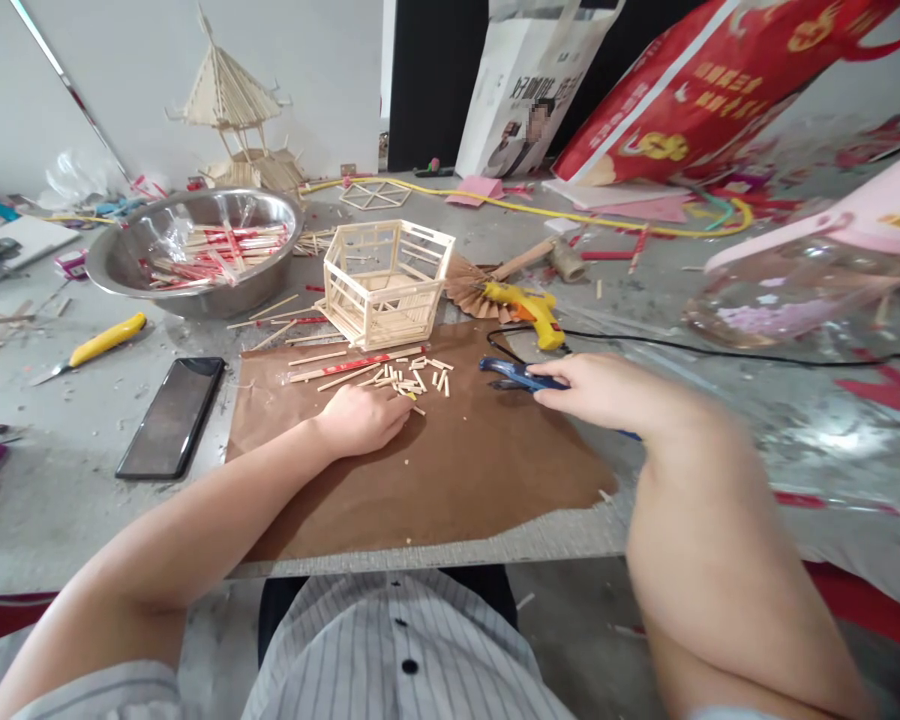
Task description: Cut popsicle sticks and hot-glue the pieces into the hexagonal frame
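Observation:
My left hand [366,420] rests on the brown sheet with its fingers curled in, beside a scatter of short cut wooden stick pieces [420,376]. Something small and yellow shows at its fingertips; what the fingers hold is hidden. In my right hand [600,390] is a pair of blue-handled pliers [521,374], lying low over the sheet with the jaws to the left. Longer sticks [345,374] and a red paper chopstick wrapper [360,365] lie beyond my left hand. Behind them stands a many-sided stick frame [390,285].
A steel bowl [195,290] holds wrapped chopsticks. At left lie a phone [171,418] and a yellow-handled knife [108,338]. A yellow glue gun [529,308] trails a black cord rightward. A stick pagoda [232,95] stands behind; a pink-lidded bottle [817,270] is at right.

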The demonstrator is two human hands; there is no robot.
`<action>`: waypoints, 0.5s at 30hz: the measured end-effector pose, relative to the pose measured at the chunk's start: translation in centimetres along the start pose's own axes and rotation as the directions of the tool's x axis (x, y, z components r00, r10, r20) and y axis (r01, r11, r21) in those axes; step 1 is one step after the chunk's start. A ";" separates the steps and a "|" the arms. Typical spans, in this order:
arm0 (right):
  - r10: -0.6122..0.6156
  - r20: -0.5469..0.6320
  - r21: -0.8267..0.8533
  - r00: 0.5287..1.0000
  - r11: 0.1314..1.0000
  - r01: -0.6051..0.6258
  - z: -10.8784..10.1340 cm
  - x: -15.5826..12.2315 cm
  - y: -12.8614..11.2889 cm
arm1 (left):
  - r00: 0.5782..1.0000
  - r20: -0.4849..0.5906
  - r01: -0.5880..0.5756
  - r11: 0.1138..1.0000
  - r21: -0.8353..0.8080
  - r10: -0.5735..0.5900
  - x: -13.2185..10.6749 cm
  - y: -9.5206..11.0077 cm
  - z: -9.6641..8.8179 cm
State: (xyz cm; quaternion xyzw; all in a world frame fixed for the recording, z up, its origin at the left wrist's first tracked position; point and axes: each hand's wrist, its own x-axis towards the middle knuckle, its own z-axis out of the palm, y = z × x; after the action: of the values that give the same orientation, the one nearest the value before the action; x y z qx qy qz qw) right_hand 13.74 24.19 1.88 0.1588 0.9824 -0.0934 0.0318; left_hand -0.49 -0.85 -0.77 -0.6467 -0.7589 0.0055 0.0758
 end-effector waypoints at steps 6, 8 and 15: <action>0.164 0.000 -0.162 0.987 0.974 -0.161 0.8 1.6 0.1 | 1.000 0.006 0.003 1.000 -0.016 -0.003 0.0 0.0 0.0; 0.191 -0.013 -0.218 0.982 0.957 -0.189 0.7 1.6 -0.2 | 1.000 0.001 -0.002 1.000 -0.021 0.002 0.0 -0.1 0.0; 0.107 -0.159 -0.309 0.981 0.939 -0.152 1.1 1.5 -0.6 | 1.000 -0.010 -0.029 1.000 -0.008 0.029 -0.1 -0.3 0.0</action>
State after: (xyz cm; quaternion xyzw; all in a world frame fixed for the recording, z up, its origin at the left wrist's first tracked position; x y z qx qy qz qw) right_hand 12.13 23.89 0.81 0.2222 0.9716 0.0808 -0.0056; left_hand -0.75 -0.95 -0.77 -0.6581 -0.7490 0.0003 0.0767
